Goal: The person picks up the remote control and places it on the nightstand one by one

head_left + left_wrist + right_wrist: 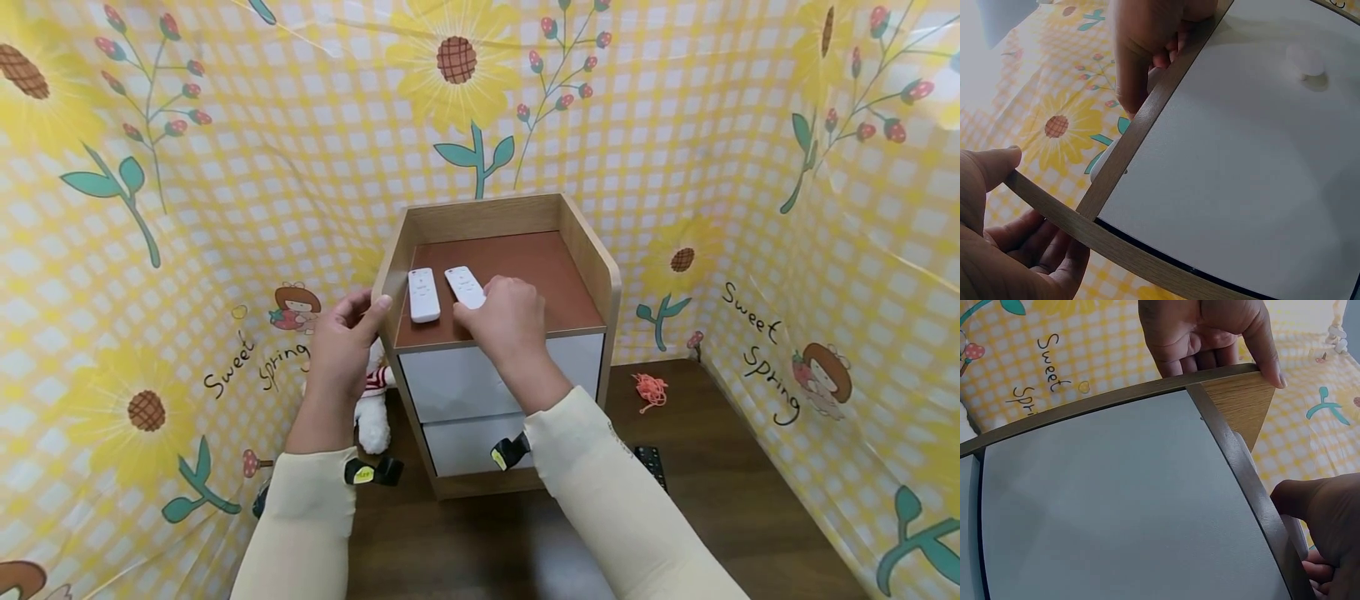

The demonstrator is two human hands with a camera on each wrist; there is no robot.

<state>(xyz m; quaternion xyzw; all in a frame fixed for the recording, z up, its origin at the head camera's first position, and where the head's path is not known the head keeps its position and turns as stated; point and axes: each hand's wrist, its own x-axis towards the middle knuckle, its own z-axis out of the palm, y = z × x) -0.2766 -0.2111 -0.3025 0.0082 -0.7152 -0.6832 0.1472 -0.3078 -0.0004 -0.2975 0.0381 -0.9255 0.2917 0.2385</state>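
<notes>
A small wooden cabinet [517,254] with a brown top and white drawer fronts stands before me. On its top, a white remote control [424,297] lies near the left side panel [391,260]. Just right of it is a second white remote control [462,284], its near end gripped by my right hand [510,321], thumb on the left side. My left hand [339,350] holds the edge of the left side panel, thumb over the rim and fingers curled along the outer face. In the right wrist view, the cabinet's front edge hides most of the remotes.
A white plush toy [372,417] sits on the floor left of the cabinet. To the right lie a tangle of orange string [649,392] and a black remote control [651,465], partly behind my right sleeve. Yellow checked sheets [300,192] hang close around the sides and back.
</notes>
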